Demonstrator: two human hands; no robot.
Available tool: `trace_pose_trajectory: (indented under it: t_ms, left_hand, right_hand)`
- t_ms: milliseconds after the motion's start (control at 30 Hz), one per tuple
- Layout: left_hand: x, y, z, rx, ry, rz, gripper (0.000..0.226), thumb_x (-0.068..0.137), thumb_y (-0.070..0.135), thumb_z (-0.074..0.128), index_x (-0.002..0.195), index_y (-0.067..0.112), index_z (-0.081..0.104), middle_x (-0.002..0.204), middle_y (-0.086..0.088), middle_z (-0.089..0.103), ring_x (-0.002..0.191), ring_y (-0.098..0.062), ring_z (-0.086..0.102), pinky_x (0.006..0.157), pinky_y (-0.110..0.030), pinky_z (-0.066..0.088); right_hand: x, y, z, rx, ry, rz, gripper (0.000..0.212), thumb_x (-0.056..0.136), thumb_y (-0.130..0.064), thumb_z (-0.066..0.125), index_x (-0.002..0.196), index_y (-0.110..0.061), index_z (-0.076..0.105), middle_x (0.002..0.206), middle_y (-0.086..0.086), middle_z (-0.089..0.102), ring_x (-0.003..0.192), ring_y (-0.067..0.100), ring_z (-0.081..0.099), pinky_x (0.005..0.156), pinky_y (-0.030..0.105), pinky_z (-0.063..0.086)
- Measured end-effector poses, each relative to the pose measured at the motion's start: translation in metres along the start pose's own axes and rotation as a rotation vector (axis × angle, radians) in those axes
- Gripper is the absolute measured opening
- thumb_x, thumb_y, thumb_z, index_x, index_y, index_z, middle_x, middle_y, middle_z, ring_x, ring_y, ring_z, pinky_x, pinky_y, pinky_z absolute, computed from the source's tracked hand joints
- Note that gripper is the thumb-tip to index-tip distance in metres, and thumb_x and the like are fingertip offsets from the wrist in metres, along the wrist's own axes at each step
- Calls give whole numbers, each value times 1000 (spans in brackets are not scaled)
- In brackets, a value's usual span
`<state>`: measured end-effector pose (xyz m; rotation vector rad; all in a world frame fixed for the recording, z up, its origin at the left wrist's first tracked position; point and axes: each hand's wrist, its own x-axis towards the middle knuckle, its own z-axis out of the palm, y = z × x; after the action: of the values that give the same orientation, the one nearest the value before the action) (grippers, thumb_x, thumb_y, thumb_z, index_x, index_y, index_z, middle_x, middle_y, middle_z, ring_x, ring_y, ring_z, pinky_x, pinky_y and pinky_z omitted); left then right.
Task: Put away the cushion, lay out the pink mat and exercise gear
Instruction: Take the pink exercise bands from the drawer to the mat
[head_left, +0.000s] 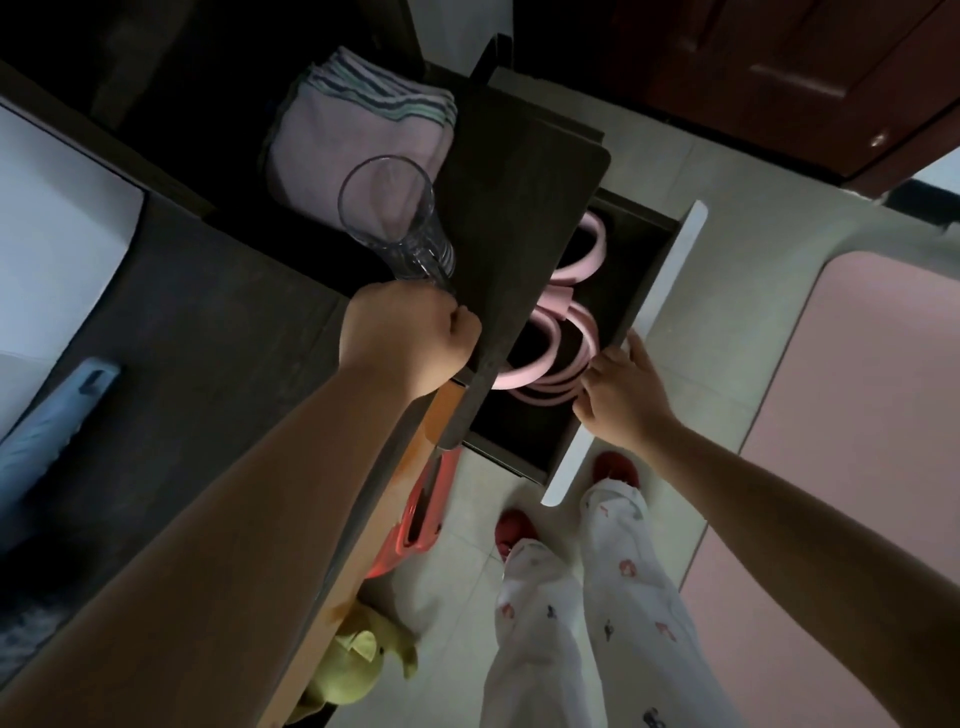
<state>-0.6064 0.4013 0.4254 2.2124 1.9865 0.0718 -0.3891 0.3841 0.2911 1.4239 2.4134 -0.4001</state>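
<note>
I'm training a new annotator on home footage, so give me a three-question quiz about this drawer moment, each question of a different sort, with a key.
1. True or false: the left hand holds a clear glass.
2. Where does the pink ring lie? A) on the floor B) in the open drawer C) on the folded towel
3. Fill in: the right hand rests at the white front of the ____.

Key: 1 true. 2 B. 3 drawer; the fingers reach over its white front towards the ring, though whether they grip the ring cannot be told. The pink mat already lies on the floor to the right.
</note>
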Motion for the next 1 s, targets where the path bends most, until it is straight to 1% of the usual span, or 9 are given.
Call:
trace_pose_trajectory:
  t_ms: [100,267,400,533,600,800,867,933,1000]
  left_hand:
    - [0,1,1,20,-25,-33,49,87,23,43,42,19,24,43,5,28,49,-21,38,44,-19,11]
    - [3,3,-1,59,-52,-75,48,88,22,43,43,17,28,44,2,31,45,-18,33,45,-19,11]
    - [4,6,0,103,-62,-107,41,89,22,42,53,6,47,54,-7,43,55,-24,41,44,-19,15]
    - [5,7,0,130,-55,-120,36,89,20,43,70,-1,65,72,-20,63,62,-26,44,46,-19,15]
    - [5,8,0,142,-69,-130,36,89,20,43,73,-2,66,80,-23,67,66,-31,51,49,-21,21]
    - [8,21,-1,222,-177,-174,38,92,21,38,80,-1,66,89,-23,67,78,-34,59,62,-28,33]
    - [12,29,3,305,-231,-183,35,91,22,39,89,2,68,98,-20,68,91,-34,62,69,-30,37]
    - [16,44,13,432,-284,-151,31,89,25,43,99,9,68,107,-12,68,102,-30,61,82,-32,39]
    - [17,65,30,469,-329,-99,30,87,27,45,102,12,67,109,-7,68,106,-26,60,88,-34,37]
  right_hand:
    - [-10,0,2,1,2,30,33,89,-26,44,99,0,64,111,16,67,119,28,52,117,48,11]
    - [-18,4,-1,11,-3,85,22,83,-18,55,85,0,67,90,15,70,103,30,58,114,44,22]
    - [-44,25,8,-3,38,166,21,49,-11,80,64,1,71,68,16,70,77,31,66,93,40,48]
    - [-76,57,22,-25,-195,356,28,76,-22,57,99,-14,69,107,3,69,112,24,52,106,29,24]
    - [-85,67,25,-35,-232,390,29,79,-25,53,104,-17,67,113,0,67,115,21,50,106,29,23]
    - [-81,67,24,-75,-261,427,28,84,-26,48,104,-18,66,114,0,66,116,21,51,106,27,25]
    - [-76,65,22,-32,-296,471,29,86,-29,47,105,-17,66,114,1,67,116,21,51,105,28,26]
    - [-66,61,13,84,-316,541,28,89,-31,44,98,-16,66,108,3,69,110,22,55,98,30,32]
    - [-54,63,5,293,-218,647,23,90,-25,44,89,-12,62,100,8,68,99,27,60,84,31,38]
